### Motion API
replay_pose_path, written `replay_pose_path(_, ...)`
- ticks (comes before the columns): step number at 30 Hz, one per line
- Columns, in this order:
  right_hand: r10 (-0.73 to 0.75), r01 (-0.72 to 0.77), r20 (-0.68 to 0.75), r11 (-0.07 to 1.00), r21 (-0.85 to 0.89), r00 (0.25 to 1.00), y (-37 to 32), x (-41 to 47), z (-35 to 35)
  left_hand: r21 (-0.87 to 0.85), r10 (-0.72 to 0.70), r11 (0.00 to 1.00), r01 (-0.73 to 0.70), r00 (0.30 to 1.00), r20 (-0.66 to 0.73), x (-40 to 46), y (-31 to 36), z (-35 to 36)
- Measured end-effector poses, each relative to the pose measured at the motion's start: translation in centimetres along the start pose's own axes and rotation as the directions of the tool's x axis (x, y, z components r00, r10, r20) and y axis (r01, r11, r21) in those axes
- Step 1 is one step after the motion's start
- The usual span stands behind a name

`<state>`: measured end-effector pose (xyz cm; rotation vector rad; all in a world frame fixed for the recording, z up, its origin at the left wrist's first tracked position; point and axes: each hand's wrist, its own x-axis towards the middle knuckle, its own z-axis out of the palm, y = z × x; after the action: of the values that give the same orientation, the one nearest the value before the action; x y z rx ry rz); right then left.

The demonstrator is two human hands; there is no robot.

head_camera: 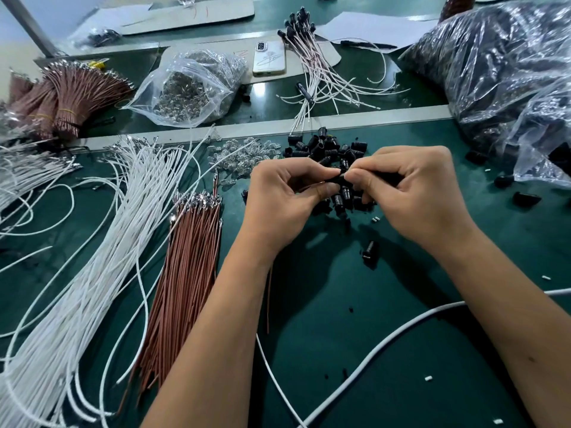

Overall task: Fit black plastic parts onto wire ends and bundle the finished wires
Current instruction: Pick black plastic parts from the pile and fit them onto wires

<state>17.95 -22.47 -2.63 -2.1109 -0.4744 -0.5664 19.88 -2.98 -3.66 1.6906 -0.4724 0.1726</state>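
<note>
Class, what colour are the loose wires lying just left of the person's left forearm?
Reddish brown wires, head view.

A white phone (269, 58) lies face down on a sheet of cardboard (332, 57) on the far side of the green table (370, 319). Just left of the phone sits a clear bag (191, 88) of small glass bulbs. Left of the phone and farther back lies a second cardboard sheet (191, 17). Right of the phone and a little farther back lies white paper (374, 29).
</note>
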Motion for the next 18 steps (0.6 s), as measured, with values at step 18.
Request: replay_pose_path(18, 0.113, -0.111, 0.003, 0.972, 0.207, 0.994, 0.42, -0.17, 0.24, -0.215, -0.116, 0.970, 0.109, 0.993, -0.019, -0.08, -0.10, 0.60)
